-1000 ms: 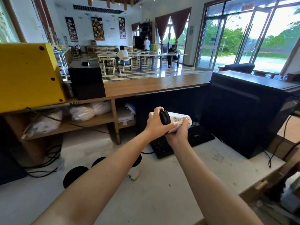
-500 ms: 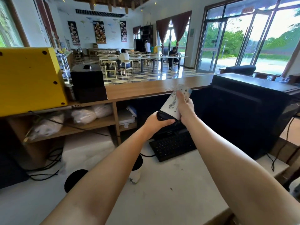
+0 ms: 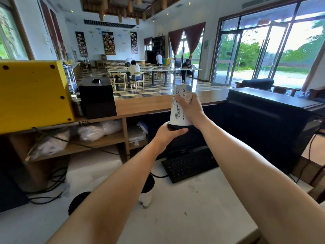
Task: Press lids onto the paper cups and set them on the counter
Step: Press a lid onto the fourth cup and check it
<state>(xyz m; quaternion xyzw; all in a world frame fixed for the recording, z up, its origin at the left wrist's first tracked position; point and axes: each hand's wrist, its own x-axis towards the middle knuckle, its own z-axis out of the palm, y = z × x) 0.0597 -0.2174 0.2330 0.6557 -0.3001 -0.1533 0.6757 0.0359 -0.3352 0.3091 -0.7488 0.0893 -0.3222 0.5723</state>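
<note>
Paper cup [image 3: 177, 114] inverted, axis near vertical, right hand [image 3: 190, 108] around its wall, left hand [image 3: 166, 134] around black lid [image 3: 178, 128] below.

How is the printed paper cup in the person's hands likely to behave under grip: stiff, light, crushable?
Probably light: the right hand holds the paper cup upside down by its wall. The thin paper wall likely dents if squeezed hard. The black lid, cupped from below by the left hand, probably stiffens the rim.
</note>
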